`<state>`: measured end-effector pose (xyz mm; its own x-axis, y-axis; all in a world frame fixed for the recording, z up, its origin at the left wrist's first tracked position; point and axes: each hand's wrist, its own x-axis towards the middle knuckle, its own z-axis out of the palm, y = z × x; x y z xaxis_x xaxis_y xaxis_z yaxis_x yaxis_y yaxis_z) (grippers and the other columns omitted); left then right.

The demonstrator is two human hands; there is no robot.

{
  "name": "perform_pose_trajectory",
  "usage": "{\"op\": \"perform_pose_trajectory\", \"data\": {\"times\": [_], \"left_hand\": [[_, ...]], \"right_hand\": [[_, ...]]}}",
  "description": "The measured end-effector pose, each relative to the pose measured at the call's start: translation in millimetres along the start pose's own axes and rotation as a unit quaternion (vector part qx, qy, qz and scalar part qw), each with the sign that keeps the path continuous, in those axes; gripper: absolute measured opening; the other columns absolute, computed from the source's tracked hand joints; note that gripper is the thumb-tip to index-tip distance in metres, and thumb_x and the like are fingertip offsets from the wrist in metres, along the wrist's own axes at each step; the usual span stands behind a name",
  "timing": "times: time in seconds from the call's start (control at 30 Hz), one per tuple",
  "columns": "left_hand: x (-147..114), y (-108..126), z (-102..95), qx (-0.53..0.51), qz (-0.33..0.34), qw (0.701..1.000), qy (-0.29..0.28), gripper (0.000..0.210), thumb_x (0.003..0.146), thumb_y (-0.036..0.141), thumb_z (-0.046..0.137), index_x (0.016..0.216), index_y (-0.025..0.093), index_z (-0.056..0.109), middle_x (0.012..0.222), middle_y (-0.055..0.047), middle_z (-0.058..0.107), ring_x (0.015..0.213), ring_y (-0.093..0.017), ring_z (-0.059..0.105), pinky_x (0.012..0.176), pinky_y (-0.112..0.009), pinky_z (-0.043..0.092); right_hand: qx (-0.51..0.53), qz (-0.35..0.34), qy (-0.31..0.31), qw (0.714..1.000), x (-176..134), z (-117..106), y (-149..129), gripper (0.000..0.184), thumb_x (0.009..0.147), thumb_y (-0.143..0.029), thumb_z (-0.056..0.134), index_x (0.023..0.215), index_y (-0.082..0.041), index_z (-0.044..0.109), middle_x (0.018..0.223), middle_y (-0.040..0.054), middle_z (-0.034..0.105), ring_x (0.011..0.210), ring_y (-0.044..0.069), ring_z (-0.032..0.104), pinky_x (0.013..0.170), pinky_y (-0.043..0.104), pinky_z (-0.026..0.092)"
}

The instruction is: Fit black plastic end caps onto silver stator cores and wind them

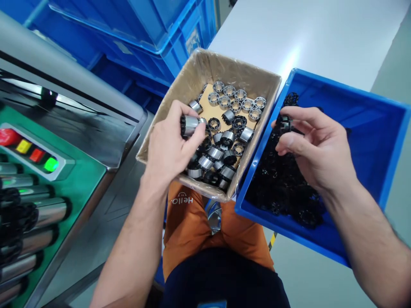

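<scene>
My left hand [175, 141] is closed around a silver metal stator core [192, 125] with a black toothed end cap, above the near left part of a cardboard box [167, 102]. Between the thumb and fingers of my right hand [313, 141] is a small black plastic end cap [284, 123], held over the left side of a blue bin [369, 141]. Many similar black plastic parts [282, 179] fill the bin's near left part. Inside the cardboard box, bare silver cores [235, 106] stand in rows at the far side, and cores with black caps [215, 153] lie heaped nearer me.
A green machine panel [86, 162] with coloured buttons [37, 154] and rows of metal cylinders [49, 214] is at left. Stacked blue crates [138, 42] rise behind the box. The white table [257, 38] extends to the back; my legs [189, 231] are below the box.
</scene>
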<state>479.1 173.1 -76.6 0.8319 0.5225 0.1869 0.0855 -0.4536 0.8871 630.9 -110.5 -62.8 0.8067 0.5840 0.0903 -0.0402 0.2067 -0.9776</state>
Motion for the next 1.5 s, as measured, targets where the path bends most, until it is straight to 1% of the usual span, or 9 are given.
{"op": "perform_pose_trajectory", "data": {"times": [0.13, 0.23, 0.3, 0.43, 0.57, 0.67, 0.87, 1.3, 1.5], "left_hand": [[9, 6, -21.1, 0.135, -0.043, 0.99, -0.014, 0.055, 0.089, 0.048, 0.112, 0.131, 0.031, 0.081, 0.123, -0.009, 0.075, 0.113, -0.032, 0.07, 0.094, -0.039, 0.062], [1, 27, -4.8, -0.137, -0.115, 0.983, 0.033, 0.042, 0.095, 0.035, 0.099, 0.13, 0.03, 0.075, 0.111, -0.003, 0.064, 0.086, -0.018, 0.062, 0.067, -0.029, 0.05], [-5, 42, 13.7, -0.338, -0.185, 0.923, 0.02, 0.036, 0.087, 0.023, 0.089, 0.118, 0.025, 0.072, 0.105, -0.002, 0.063, 0.079, -0.014, 0.062, 0.059, -0.024, 0.045], [-15, 60, 48.4, -0.452, -0.276, 0.848, -0.034, 0.023, 0.096, 0.028, 0.083, 0.116, 0.022, 0.073, 0.099, -0.003, 0.076, 0.074, -0.013, 0.072, 0.057, -0.021, 0.051], [-32, 62, 70.8, -0.404, -0.261, 0.873, -0.077, 0.057, 0.122, 0.075, 0.061, 0.104, 0.023, 0.077, 0.061, 0.003, 0.054, 0.042, -0.011, 0.036, 0.042, -0.027, 0.026], [-44, 63, 76.4, -0.365, -0.213, 0.905, -0.042, 0.082, 0.119, 0.096, 0.05, 0.085, 0.024, 0.067, 0.062, 0.0, 0.047, 0.05, -0.013, 0.039, 0.046, -0.029, 0.029], [-54, 59, 73.5, -0.372, -0.201, 0.903, -0.076, 0.055, 0.124, 0.079, 0.059, 0.117, 0.027, 0.077, 0.081, -0.001, 0.057, 0.06, -0.015, 0.045, 0.05, -0.028, 0.035], [-60, 37, 72.7, -0.352, -0.123, 0.912, -0.173, 0.071, 0.13, 0.081, 0.039, 0.149, 0.028, 0.084, 0.112, -0.009, 0.08, 0.077, -0.019, 0.064, 0.061, -0.033, 0.05], [-59, 35, 72.0, -0.377, -0.15, 0.897, -0.175, 0.069, 0.128, 0.083, 0.048, 0.169, 0.036, 0.076, 0.095, -0.004, 0.07, 0.073, -0.02, 0.06, 0.062, -0.033, 0.05]], "right_hand": [[-0.009, 0.02, -0.027, 0.999, -8, 11, -5, 0.054, 0.082, -0.016, 0.118, 0.127, -0.036, 0.098, 0.126, -0.0031, 0.093, 0.084, 0.01, 0.086, 0.082, 0.021, 0.079], [0.0, 0.035, -0.067, 0.997, -18, 25, -10, 0.054, 0.084, -0.014, 0.117, 0.129, -0.035, 0.098, 0.113, -0.0032, 0.092, 0.085, 0.012, 0.087, 0.083, 0.022, 0.08], [-0.001, 0.034, -0.075, 0.997, -23, 31, -11, 0.054, 0.084, -0.016, 0.118, 0.129, -0.034, 0.098, 0.109, -0.0032, 0.092, 0.083, 0.013, 0.088, 0.082, 0.024, 0.081], [-0.031, 0.011, -0.063, 0.997, -26, 34, -9, 0.063, 0.078, -0.022, 0.123, 0.134, -0.036, 0.097, 0.121, -0.0016, 0.095, 0.093, 0.016, 0.09, 0.083, 0.025, 0.081], [-0.094, -0.036, -0.062, 0.993, -29, 30, -8, 0.057, 0.083, -0.033, 0.122, 0.135, -0.034, 0.097, 0.118, 0.0014, 0.094, 0.098, 0.022, 0.09, 0.09, 0.037, 0.084], [-0.139, -0.071, -0.05, 0.987, -33, 32, -8, 0.055, 0.086, -0.036, 0.12, 0.136, -0.035, 0.097, 0.123, 0.003, 0.095, 0.098, 0.024, 0.089, 0.09, 0.043, 0.084], [-0.166, -0.095, -0.036, 0.981, -40, 40, -5, 0.057, 0.089, -0.026, 0.117, 0.14, -0.039, 0.097, 0.125, 0.0008, 0.095, 0.096, 0.023, 0.089, 0.089, 0.042, 0.084], [-0.202, -0.133, -0.049, 0.969, -34, 37, 2, 0.05, 0.093, -0.027, 0.114, 0.138, -0.041, 0.099, 0.128, 0.0031, 0.09, 0.109, 0.025, 0.089, 0.09, 0.042, 0.082], [-0.234, -0.144, -0.055, 0.96, -31, 34, 8, 0.05, 0.092, -0.025, 0.115, 0.137, -0.04, 0.099, 0.118, 0.001, 0.093, 0.106, 0.024, 0.088, 0.102, 0.044, 0.078]]}}
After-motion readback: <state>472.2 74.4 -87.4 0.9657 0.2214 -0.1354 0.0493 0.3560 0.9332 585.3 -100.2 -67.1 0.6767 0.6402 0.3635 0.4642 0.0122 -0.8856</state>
